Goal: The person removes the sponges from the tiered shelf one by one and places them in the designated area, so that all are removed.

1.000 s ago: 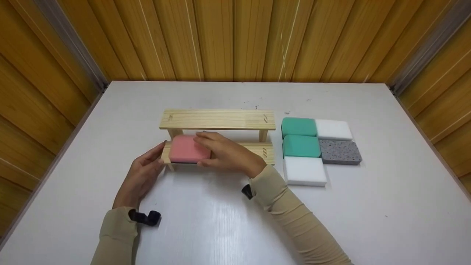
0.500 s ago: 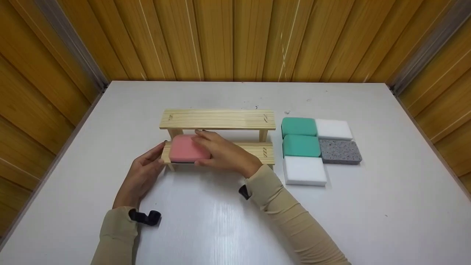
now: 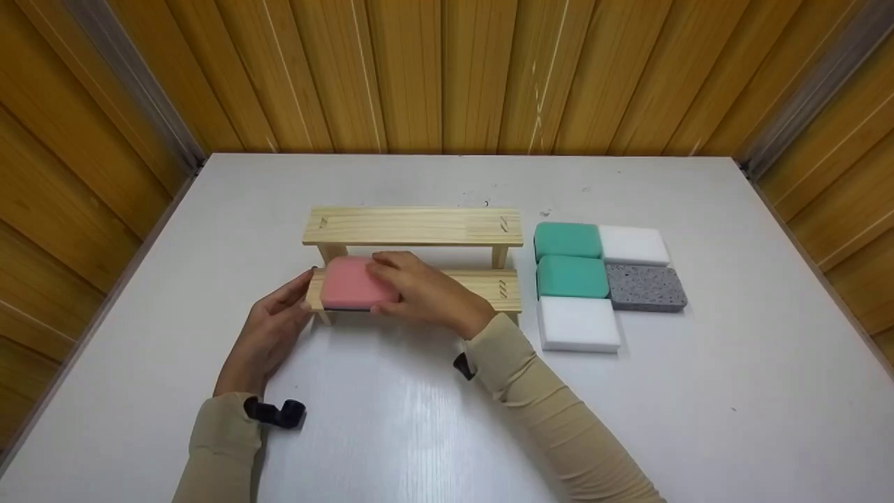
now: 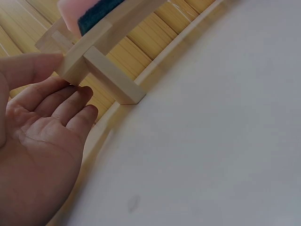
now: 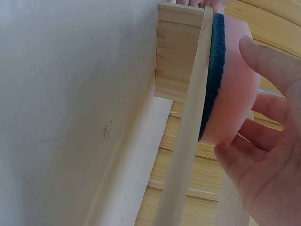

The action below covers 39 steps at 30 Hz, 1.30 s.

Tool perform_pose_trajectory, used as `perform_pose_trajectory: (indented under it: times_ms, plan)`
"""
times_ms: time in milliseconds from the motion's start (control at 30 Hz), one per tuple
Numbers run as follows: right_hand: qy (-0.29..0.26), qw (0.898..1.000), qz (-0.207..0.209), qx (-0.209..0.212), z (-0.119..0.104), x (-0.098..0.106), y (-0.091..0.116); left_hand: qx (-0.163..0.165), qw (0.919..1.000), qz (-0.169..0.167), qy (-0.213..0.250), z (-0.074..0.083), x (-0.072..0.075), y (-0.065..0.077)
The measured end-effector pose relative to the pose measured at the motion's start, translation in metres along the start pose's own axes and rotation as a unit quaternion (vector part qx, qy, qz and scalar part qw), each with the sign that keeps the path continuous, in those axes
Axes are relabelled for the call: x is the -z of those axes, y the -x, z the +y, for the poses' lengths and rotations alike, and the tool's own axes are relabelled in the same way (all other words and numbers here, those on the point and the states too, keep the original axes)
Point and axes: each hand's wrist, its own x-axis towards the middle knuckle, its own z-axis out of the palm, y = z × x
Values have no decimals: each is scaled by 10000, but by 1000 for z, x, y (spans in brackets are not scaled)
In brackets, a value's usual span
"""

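Note:
A pink sponge with a dark blue-green scouring layer underneath lies on the left part of the lower board of a two-tier wooden stand. My right hand holds the sponge around its right end, thumb at the front and fingers toward the back. In the right wrist view, the sponge's scouring layer rests flat against the board. My left hand touches the left end of the lower board with fingertips and thumb. In the left wrist view its fingers are mostly straight beside the board's end.
The stand's upper board bears nothing. Right of the stand lie two green sponges, a white block, another white block and a grey speckled block, set close together. A wood-look wall rises behind the white table.
My right forearm has shifted slightly left, while that hand stays on the pink sponge. The sponge, stand and left hand show no clear movement.

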Motion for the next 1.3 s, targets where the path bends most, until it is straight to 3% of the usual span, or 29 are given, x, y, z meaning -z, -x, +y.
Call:
perform_pose_trajectory:
  times_ms: [567,867,1167,1300]
  plan:
    - [-107,9995,133,269,4,1,7,-70,9999,-89,70,0,-1,-1]
    - [-37,9999,-116,61,2,5,9,-91,9999,-112,22,-1,1,-1]
    - [188,9989,43,428,4,6,12,-31,9996,-67,279,0,0,0]
    - [190,9991,-6,379,3,7,15,-27,9995,-111,282,1,0,1]
